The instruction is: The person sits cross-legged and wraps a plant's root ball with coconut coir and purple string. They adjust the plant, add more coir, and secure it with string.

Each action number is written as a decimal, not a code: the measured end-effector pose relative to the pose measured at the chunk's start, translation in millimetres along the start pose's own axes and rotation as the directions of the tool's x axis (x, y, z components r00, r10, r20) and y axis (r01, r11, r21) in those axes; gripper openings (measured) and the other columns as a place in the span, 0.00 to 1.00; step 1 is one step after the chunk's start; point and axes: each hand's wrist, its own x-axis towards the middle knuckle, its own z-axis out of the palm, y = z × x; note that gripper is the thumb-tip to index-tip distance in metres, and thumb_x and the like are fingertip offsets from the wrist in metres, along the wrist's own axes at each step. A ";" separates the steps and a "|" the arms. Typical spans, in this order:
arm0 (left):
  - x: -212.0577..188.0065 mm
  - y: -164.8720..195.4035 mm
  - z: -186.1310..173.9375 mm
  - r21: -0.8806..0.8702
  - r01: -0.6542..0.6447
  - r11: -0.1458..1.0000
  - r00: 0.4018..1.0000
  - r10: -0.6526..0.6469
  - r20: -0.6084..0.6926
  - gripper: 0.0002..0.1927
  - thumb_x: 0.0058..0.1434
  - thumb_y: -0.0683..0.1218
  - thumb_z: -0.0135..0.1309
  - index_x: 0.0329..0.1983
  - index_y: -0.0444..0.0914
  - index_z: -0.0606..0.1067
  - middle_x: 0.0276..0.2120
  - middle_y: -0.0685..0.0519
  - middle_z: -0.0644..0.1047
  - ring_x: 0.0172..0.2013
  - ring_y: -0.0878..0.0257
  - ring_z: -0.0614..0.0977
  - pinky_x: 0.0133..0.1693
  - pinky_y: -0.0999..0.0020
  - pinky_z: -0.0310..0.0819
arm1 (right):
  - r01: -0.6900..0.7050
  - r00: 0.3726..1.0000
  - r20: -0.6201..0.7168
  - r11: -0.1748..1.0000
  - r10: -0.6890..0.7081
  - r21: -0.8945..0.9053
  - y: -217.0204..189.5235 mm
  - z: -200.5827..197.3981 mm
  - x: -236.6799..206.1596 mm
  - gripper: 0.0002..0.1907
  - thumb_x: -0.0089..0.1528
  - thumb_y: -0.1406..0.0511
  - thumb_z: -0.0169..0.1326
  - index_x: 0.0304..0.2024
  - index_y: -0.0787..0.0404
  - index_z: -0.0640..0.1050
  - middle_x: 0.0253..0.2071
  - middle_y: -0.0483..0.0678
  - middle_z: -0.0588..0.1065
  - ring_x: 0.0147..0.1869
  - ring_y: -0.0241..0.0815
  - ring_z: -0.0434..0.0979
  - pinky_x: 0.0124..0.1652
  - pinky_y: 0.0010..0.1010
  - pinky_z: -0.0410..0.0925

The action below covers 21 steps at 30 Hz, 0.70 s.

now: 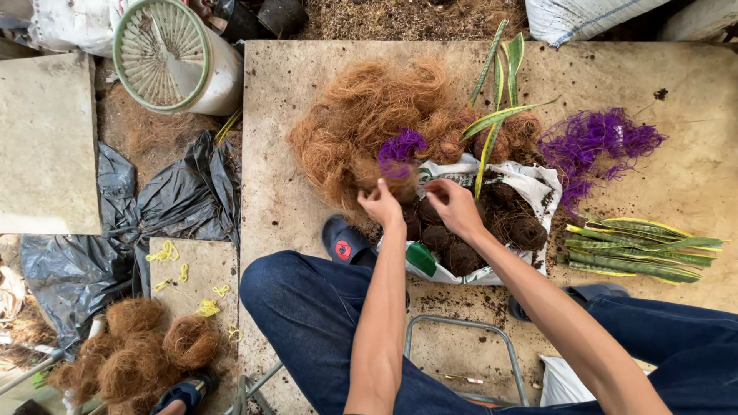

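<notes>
My left hand (380, 204) pinches brown coconut fibre at the edge of a big loose fibre heap (361, 127) on the concrete slab. My right hand (453, 206) is closed on a bit of fibre just above a white sack (538, 184) filled with several dark fibre-wrapped soil balls (526, 230). A small purple twine tuft (400, 146) lies right beyond both hands. Two upright striped snake plants (500, 92) with wrapped roots stand behind the sack.
More purple twine (596, 142) lies at the right, with loose snake plant leaves (638, 250) below it. A pale green bucket (173, 58), black plastic sheets (169, 200), yellow twine pieces (188, 284) and finished fibre balls (146, 346) are at the left. A metal stool frame (461, 346) stands between my knees.
</notes>
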 end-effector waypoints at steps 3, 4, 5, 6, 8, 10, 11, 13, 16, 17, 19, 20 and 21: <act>-3.1 -7.5 4.0 -0.014 -0.005 1.000 1.000 0.005 0.021 0.37 0.57 0.60 0.62 0.63 0.34 0.71 0.50 0.41 0.81 0.52 0.47 0.81 0.58 0.51 0.72 | -0.074 0.974 0.195 0.972 0.119 -0.222 -15.4 11.1 11.5 0.19 0.63 0.62 0.59 0.57 0.56 0.77 0.56 0.50 0.79 0.53 0.49 0.82 0.54 0.39 0.73; -4.6 -10.1 6.8 0.103 -0.070 0.992 0.997 0.073 -0.030 0.33 0.57 0.61 0.63 0.56 0.34 0.75 0.49 0.41 0.79 0.52 0.47 0.77 0.57 0.50 0.69 | 0.022 0.991 0.136 0.959 0.017 -0.282 -19.0 13.7 11.7 0.24 0.59 0.62 0.61 0.58 0.58 0.76 0.58 0.53 0.76 0.57 0.52 0.78 0.55 0.42 0.72; -5.7 -11.6 9.3 0.219 -0.130 0.967 0.986 0.149 -0.073 0.29 0.57 0.61 0.64 0.50 0.34 0.79 0.49 0.42 0.77 0.53 0.47 0.73 0.56 0.49 0.66 | 0.116 0.992 0.084 0.931 -0.093 -0.345 -22.0 16.6 11.7 0.28 0.55 0.63 0.64 0.58 0.60 0.75 0.60 0.56 0.73 0.61 0.56 0.73 0.55 0.45 0.70; -8.2 -13.7 10.8 0.340 -0.179 0.923 0.969 0.225 -0.101 0.27 0.57 0.61 0.65 0.44 0.33 0.83 0.49 0.42 0.75 0.53 0.47 0.69 0.55 0.49 0.64 | 0.198 0.979 0.040 0.890 -0.199 -0.410 -23.9 19.0 10.9 0.33 0.52 0.63 0.66 0.59 0.62 0.73 0.62 0.60 0.70 0.65 0.59 0.69 0.55 0.48 0.68; -13.2 -15.5 13.1 0.196 -0.379 0.905 0.918 0.394 -0.048 0.27 0.61 0.60 0.63 0.37 0.29 0.82 0.48 0.43 0.76 0.51 0.49 0.70 0.54 0.51 0.63 | 0.161 0.986 0.040 0.857 -0.162 -0.489 -25.7 23.9 11.1 0.39 0.48 0.63 0.68 0.62 0.62 0.71 0.63 0.58 0.67 0.68 0.58 0.64 0.55 0.49 0.67; -16.6 -11.9 16.4 -0.051 -0.446 0.894 0.893 0.448 0.049 0.29 0.67 0.62 0.57 0.36 0.28 0.82 0.46 0.42 0.78 0.48 0.50 0.73 0.52 0.53 0.65 | 0.121 0.988 -0.017 0.839 -0.153 -0.530 -25.7 25.8 17.9 0.38 0.50 0.62 0.68 0.61 0.63 0.71 0.63 0.57 0.68 0.69 0.56 0.65 0.56 0.50 0.65; -21.0 -12.1 17.6 -0.203 -0.385 0.900 0.898 0.417 0.142 0.30 0.70 0.63 0.53 0.38 0.30 0.81 0.44 0.42 0.80 0.46 0.50 0.76 0.52 0.55 0.68 | 0.086 0.987 -0.068 0.842 -0.144 -0.533 -24.8 25.3 21.5 0.33 0.54 0.61 0.67 0.59 0.64 0.72 0.62 0.57 0.70 0.68 0.55 0.67 0.57 0.50 0.65; -25.7 -7.3 21.2 -0.326 -0.342 0.882 0.898 0.409 0.164 0.29 0.72 0.64 0.47 0.44 0.32 0.79 0.44 0.42 0.81 0.45 0.52 0.79 0.50 0.56 0.71 | -0.080 0.983 -0.182 0.941 0.020 -0.329 -24.5 21.9 32.4 0.26 0.61 0.60 0.63 0.58 0.64 0.74 0.59 0.56 0.75 0.63 0.52 0.74 0.59 0.45 0.67; -30.2 -0.6 22.7 -0.183 -0.437 0.881 0.899 0.436 -0.048 0.28 0.69 0.62 0.49 0.54 0.32 0.73 0.50 0.42 0.76 0.49 0.53 0.77 0.51 0.54 0.71 | -0.258 0.936 -0.192 0.945 0.296 0.201 -25.8 8.8 42.3 0.21 0.67 0.62 0.56 0.60 0.64 0.76 0.56 0.54 0.81 0.58 0.45 0.81 0.61 0.34 0.70; -29.2 2.5 22.1 -0.085 -0.468 0.880 0.883 0.460 -0.096 0.29 0.69 0.62 0.50 0.56 0.32 0.72 0.51 0.42 0.75 0.51 0.53 0.75 0.53 0.54 0.69 | -0.180 0.942 -0.228 0.943 0.247 0.279 -26.2 1.6 44.6 0.22 0.66 0.63 0.56 0.61 0.66 0.76 0.57 0.54 0.80 0.59 0.44 0.79 0.61 0.34 0.69; -26.8 10.3 23.4 -0.062 -0.437 0.897 0.900 0.435 -0.042 0.32 0.68 0.63 0.51 0.59 0.32 0.71 0.54 0.43 0.73 0.55 0.53 0.74 0.57 0.55 0.67 | -0.064 0.948 -0.265 0.921 0.177 0.385 -28.1 -13.1 49.7 0.24 0.66 0.64 0.58 0.62 0.69 0.73 0.58 0.55 0.78 0.61 0.44 0.77 0.63 0.33 0.66; -26.2 13.3 22.9 -0.124 -0.369 0.921 0.924 0.378 0.062 0.33 0.68 0.65 0.49 0.60 0.33 0.70 0.55 0.43 0.73 0.57 0.54 0.73 0.59 0.56 0.66 | -0.039 0.953 -0.257 0.906 0.160 0.421 -28.7 -18.8 50.2 0.25 0.66 0.64 0.58 0.63 0.70 0.72 0.59 0.55 0.78 0.62 0.44 0.76 0.63 0.34 0.66; -26.6 16.6 24.2 -0.183 -0.293 0.938 0.931 0.324 0.170 0.34 0.68 0.66 0.48 0.62 0.34 0.70 0.57 0.44 0.73 0.59 0.55 0.73 0.60 0.57 0.65 | -0.009 0.957 -0.254 0.892 0.139 0.452 -28.9 -25.3 51.9 0.26 0.66 0.64 0.59 0.64 0.71 0.71 0.60 0.56 0.77 0.63 0.45 0.75 0.64 0.34 0.65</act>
